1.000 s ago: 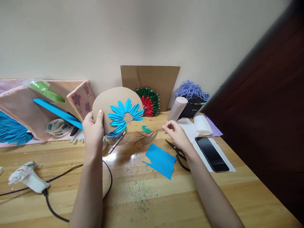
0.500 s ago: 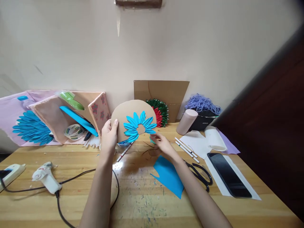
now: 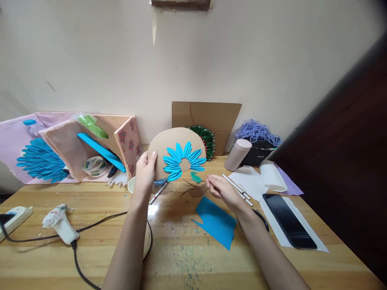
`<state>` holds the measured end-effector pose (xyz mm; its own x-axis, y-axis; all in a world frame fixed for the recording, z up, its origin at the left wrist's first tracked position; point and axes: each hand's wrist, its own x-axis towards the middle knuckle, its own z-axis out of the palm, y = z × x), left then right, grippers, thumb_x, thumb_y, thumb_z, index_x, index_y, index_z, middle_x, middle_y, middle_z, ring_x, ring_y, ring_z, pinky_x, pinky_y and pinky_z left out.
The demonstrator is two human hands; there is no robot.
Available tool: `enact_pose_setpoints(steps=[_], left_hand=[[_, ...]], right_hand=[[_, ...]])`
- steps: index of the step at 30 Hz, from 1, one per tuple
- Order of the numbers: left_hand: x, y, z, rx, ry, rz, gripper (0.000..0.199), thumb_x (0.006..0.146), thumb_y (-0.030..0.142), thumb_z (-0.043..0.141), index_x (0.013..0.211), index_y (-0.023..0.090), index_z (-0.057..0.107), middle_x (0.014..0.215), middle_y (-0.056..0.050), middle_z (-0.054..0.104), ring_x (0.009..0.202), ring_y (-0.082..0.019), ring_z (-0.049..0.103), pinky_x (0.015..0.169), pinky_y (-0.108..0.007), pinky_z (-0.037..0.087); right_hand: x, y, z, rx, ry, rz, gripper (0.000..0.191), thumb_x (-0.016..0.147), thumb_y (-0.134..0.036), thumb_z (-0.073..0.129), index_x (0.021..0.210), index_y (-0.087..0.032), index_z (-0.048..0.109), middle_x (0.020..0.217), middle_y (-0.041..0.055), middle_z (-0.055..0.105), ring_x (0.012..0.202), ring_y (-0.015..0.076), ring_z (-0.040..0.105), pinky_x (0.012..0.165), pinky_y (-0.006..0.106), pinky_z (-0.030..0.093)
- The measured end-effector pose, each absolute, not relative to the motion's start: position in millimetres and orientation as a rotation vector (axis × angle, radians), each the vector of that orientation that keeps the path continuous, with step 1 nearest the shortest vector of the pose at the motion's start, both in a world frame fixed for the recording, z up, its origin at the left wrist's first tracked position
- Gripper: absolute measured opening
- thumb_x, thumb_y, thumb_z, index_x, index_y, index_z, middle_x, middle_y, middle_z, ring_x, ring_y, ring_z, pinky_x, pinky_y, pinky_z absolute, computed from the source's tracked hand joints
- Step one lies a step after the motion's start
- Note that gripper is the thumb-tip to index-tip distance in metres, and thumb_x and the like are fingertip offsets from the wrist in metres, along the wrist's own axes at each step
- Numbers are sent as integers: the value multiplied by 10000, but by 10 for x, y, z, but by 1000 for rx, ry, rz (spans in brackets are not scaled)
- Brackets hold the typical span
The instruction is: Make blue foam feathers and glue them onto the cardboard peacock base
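My left hand point(image 3: 145, 171) grips the left edge of a round cardboard disc point(image 3: 159, 141), thumb on its front face. Blue creased petals point(image 3: 171, 159) fan out on the disc around a bare cardboard centre, with a gap at the lower side. My right hand point(image 3: 222, 190) is to the right of the disc, apart from it, its fingers curled together. Whatever those fingers hold, if anything, is hidden. Between this hand and the disc appears a small green cut-out point(image 3: 196, 177), with thin brown twig-like pieces point(image 3: 196, 191) below. A blue sheet point(image 3: 216, 223) lies under my right wrist.
A glue gun point(image 3: 62, 223) with a black cable lies left. Behind are a peach box point(image 3: 65, 149), a cardboard panel point(image 3: 208, 114) and a pink cylinder point(image 3: 238, 155). Scissors point(image 3: 261, 219), partly covered by my right arm, and a phone point(image 3: 289, 221) lie right.
My right hand has moved right, away from the disc's lower edge, and its fingers have curled in. The green cut-out shows more fully. The disc has shifted slightly right in view.
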<state>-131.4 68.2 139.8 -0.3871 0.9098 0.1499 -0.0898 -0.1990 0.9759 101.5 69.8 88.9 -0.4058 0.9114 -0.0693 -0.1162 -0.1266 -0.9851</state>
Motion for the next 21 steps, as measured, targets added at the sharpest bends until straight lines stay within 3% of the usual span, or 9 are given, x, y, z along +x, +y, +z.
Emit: enact_pose_setpoints(steps=[2, 4, 6, 9, 11, 12, 16, 18, 21], left_hand=[[-1344, 688, 1397, 1025, 1307, 1691, 310, 719, 408, 596, 903, 159, 580, 932, -59, 669, 874, -214, 614, 733, -301, 486], [-1345, 683, 1394, 1035, 1301, 1674, 322, 720, 412, 598, 919, 159, 583, 945, -60, 668, 873, -209, 614, 725, -290, 484], [-1319, 668, 1392, 1066, 1295, 1640, 327, 726, 421, 597, 925, 162, 589, 924, -55, 669, 850, -204, 616, 710, -286, 485], [-1259, 637, 1403, 1112, 1256, 1585, 346, 735, 435, 593, 953, 166, 593, 870, -50, 669, 828, -207, 617, 713, -301, 488], [-1230, 618, 1422, 1125, 1221, 1551, 356, 738, 432, 595, 972, 164, 591, 858, -52, 670, 836, -212, 617, 738, -317, 489], [-1224, 611, 1433, 1128, 1210, 1536, 355, 735, 431, 599, 969, 164, 591, 858, -53, 671, 837, -213, 618, 747, -320, 489], [-1257, 604, 1454, 1141, 1219, 1512, 351, 714, 446, 619, 932, 171, 602, 839, -39, 678, 808, -207, 623, 750, -307, 484], [-1289, 609, 1445, 1156, 1232, 1495, 371, 713, 461, 616, 945, 171, 607, 812, -35, 680, 792, -208, 624, 744, -307, 482], [-1323, 618, 1422, 1161, 1244, 1477, 381, 717, 471, 610, 957, 175, 608, 804, -34, 681, 771, -204, 623, 721, -299, 480]], right_hand=[[1245, 752, 854, -1027, -1175, 1572, 293, 752, -436, 601, 654, -165, 549, 463, -51, 477, 402, 59, 385, 399, 177, 292], [1367, 771, 897, -1025, -1117, 1492, 227, 725, -366, 647, 827, -166, 613, 743, 22, 649, 616, 91, 563, 585, 196, 450], [1366, 761, 1014, -970, -1175, 1487, 317, 756, -332, 623, 1034, -180, 598, 1092, 84, 624, 834, 124, 600, 783, 251, 471], [1235, 740, 1235, -845, -1387, 1538, 564, 703, -272, 690, 1227, -257, 482, 1311, 72, 483, 910, 140, 593, 823, 290, 480], [1160, 740, 1355, -782, -1539, 1523, 668, 632, -221, 746, 1237, -264, 466, 1267, 60, 520, 896, 148, 598, 793, 293, 493], [1144, 741, 1402, -773, -1602, 1501, 617, 629, -218, 747, 1195, -242, 504, 1193, 56, 571, 878, 151, 603, 778, 293, 496], [1207, 737, 1507, -892, -1776, 1414, 161, 709, -293, 681, 774, -154, 634, 716, 11, 658, 671, 142, 612, 648, 266, 493], [1264, 735, 1513, -943, -1781, 1424, 198, 732, -328, 658, 663, -147, 622, 607, -4, 632, 585, 121, 592, 585, 237, 474], [1326, 766, 1470, -946, -1698, 1444, 247, 762, -370, 627, 668, -142, 649, 581, -2, 633, 545, 95, 580, 537, 199, 449]])
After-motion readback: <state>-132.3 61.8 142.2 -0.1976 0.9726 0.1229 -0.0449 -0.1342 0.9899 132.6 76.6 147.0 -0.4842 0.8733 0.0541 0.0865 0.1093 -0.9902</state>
